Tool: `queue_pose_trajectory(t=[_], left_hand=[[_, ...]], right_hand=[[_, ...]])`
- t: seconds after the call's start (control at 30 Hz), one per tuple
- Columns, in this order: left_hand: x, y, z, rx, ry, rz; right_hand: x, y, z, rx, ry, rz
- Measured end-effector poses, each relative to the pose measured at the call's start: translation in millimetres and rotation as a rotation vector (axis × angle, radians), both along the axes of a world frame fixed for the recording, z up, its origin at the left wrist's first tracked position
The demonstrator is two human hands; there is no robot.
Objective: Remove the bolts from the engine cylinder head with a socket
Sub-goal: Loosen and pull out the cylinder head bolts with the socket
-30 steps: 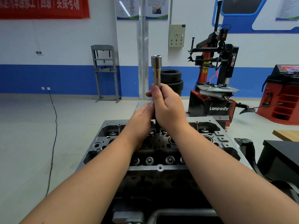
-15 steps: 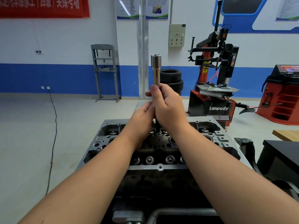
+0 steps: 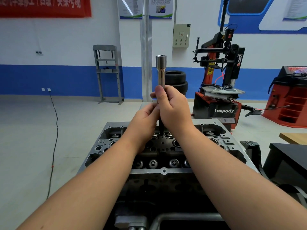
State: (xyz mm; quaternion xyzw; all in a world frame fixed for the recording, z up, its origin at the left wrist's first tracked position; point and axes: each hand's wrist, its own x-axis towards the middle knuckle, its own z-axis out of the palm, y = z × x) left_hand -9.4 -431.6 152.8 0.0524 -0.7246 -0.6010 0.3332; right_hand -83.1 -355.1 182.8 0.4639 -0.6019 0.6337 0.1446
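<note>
Open floor point(image 3: 33, 138) lying frame-left of cylinder head point(image 3: 163, 170); your right hand point(image 3: 174, 108) & left hand point(image 3: 144, 120) are gripping upright socket point(image 3: 160, 70), its top sticking up above your fingers point(image 3: 159, 90).

White-and-blue wall point(image 3: 66, 47), pale floor point(image 3: 25, 138), tyre changer point(image 3: 221, 90), stacked tyres point(image 3: 176, 82), grey press frame point(image 3: 107, 72).

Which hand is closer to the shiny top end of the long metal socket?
The right hand. It grips the socket higher up, its thumb just under the shiny top part. The left hand pinches the tool lower down, on the left side, farther from the top.
</note>
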Motion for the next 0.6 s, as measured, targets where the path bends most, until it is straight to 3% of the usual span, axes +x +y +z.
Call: queue_pose_trajectory(t=[0.6], left_hand=[[-2.4,-3.3,-4.2,0.001,0.031,0.044]], right_hand=[[1.2,1.6,-0.7,-0.054,0.093,-0.072]])
